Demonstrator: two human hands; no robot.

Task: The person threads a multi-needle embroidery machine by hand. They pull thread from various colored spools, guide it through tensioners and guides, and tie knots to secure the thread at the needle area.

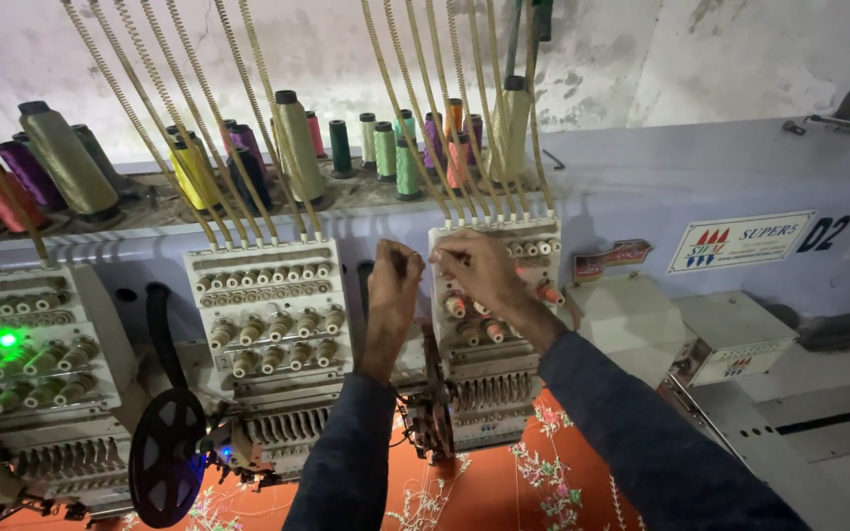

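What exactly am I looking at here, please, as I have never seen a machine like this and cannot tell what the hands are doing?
This is one picture from a camera worn on the person's head, looking down and forward at their own two hands. In front stands a long multi-head embroidery machine: several white tension heads with rows of small knobs, side by side. On the shelf above stand thread cones in gold, yellow, purple, green and pink, and springy guide tubes lead down from overhead to each head. The left hand is raised just left of the right-most head, fingers pinched. The right hand rests on that head's upper knobs. Any thread between them is too fine to see. Below lies orange fabric with floral stitching. A green light glows on the far-left head.
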